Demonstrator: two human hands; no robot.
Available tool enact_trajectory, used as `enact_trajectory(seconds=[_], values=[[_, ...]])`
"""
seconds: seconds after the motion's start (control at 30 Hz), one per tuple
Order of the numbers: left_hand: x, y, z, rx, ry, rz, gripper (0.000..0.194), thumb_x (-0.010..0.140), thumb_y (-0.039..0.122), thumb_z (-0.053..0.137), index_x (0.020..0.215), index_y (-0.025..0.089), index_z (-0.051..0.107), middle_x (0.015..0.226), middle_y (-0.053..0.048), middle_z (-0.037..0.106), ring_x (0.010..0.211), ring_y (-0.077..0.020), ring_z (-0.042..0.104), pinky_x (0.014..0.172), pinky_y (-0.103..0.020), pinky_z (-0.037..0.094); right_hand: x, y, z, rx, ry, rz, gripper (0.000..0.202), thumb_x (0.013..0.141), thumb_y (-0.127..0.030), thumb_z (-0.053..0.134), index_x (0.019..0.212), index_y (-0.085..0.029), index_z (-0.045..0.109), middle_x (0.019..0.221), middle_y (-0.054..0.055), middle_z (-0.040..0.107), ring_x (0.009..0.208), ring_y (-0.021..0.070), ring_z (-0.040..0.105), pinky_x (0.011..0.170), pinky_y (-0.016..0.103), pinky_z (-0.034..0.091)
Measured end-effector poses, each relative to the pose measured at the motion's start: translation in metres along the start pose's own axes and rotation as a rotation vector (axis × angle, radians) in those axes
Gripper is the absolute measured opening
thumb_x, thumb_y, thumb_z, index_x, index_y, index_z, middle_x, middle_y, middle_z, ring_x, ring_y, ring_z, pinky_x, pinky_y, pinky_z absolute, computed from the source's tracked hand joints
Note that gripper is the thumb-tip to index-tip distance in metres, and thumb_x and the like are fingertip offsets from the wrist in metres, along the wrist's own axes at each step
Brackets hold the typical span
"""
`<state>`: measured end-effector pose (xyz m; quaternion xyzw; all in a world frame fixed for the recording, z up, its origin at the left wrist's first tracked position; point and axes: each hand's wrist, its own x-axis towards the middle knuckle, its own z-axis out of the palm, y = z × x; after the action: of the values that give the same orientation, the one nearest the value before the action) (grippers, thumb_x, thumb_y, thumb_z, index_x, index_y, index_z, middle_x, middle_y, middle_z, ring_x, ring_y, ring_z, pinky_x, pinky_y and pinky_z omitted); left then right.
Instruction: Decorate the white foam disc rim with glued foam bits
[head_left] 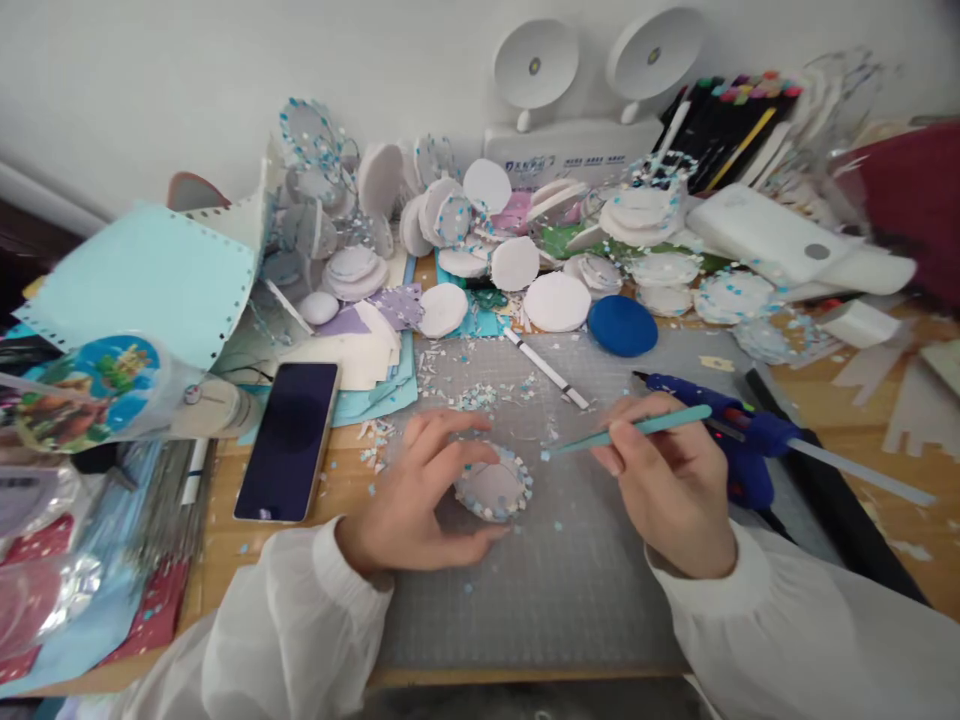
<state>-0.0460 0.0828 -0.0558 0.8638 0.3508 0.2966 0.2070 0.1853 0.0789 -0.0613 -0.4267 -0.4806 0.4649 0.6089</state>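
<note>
My left hand (427, 500) curves around a small round white disc (491, 482) edged with pale blue and white bits. Its fingertips lie over the far rim and the thumb is at the near edge, so it seems to steady the disc on the mat. Teal tweezers (652, 424) are pinched in my right hand (675, 480), tips pointing left toward the disc. A tiny light blue piece (545, 456) shows at the tweezer tips; whether it is gripped or lies on the mat, I cannot tell.
A grey cutting mat (540, 610) carries scattered paper bits (480, 397), a white pen (546, 368) and a blue round lid (622, 325). At right lies a blue glue gun (739, 425). A phone (287, 440) and cup (105, 385) are left; decorated discs (450, 215) crowd the back.
</note>
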Motion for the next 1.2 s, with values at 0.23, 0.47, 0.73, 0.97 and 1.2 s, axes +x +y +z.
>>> enact_trajectory(seconds=[0.23,0.47,0.73,0.97,1.2], values=[[0.0,-0.001,0.001,-0.009,-0.024,-0.003,0.045,0.071,0.03,0.07,0.112,0.021,0.053,0.121,-0.011,0.056,0.11,-0.0264,0.051,0.095,-0.043,0.038,-0.013,-0.006,0.005,-0.097,-0.177,-0.008,0.007,0.085,-0.015,0.06,0.086,-0.022,0.061,0.068,-0.001,0.053,0.058,0.0108,0.049,0.051,0.026,0.04],[0.0,-0.002,0.004,-0.003,-0.012,-0.006,0.041,0.073,0.03,0.07,0.109,0.021,0.053,0.12,-0.011,0.057,0.108,-0.0253,0.052,0.093,-0.042,0.04,-0.01,-0.013,0.008,-0.214,-0.175,-0.101,0.013,0.082,-0.009,0.059,0.083,-0.022,0.063,0.064,0.0,0.054,0.059,0.0136,0.052,0.051,0.027,0.042],[0.001,-0.002,0.003,-0.021,0.013,0.015,0.04,0.073,0.033,0.071,0.105,0.019,0.05,0.113,-0.01,0.059,0.103,-0.0227,0.055,0.088,-0.038,0.043,-0.008,-0.017,0.01,-0.281,-0.187,-0.165,0.015,0.079,-0.007,0.06,0.081,-0.021,0.063,0.066,0.001,0.058,0.059,0.0139,0.055,0.051,0.027,0.044],[0.001,-0.003,0.004,-0.055,0.007,0.028,0.043,0.073,0.032,0.071,0.107,0.019,0.049,0.11,-0.01,0.06,0.101,-0.0221,0.056,0.087,-0.038,0.045,-0.008,-0.015,0.01,-0.3,-0.198,-0.211,0.018,0.077,-0.003,0.06,0.082,-0.02,0.063,0.068,0.002,0.06,0.061,0.0139,0.057,0.054,0.027,0.046],[0.0,-0.003,0.003,-0.076,-0.005,0.048,0.042,0.075,0.032,0.071,0.108,0.019,0.049,0.108,-0.01,0.063,0.1,-0.0221,0.057,0.087,-0.038,0.045,-0.007,-0.014,0.01,-0.316,-0.194,-0.239,0.018,0.077,-0.003,0.06,0.083,-0.02,0.064,0.068,0.001,0.061,0.062,0.0142,0.057,0.055,0.028,0.046]])
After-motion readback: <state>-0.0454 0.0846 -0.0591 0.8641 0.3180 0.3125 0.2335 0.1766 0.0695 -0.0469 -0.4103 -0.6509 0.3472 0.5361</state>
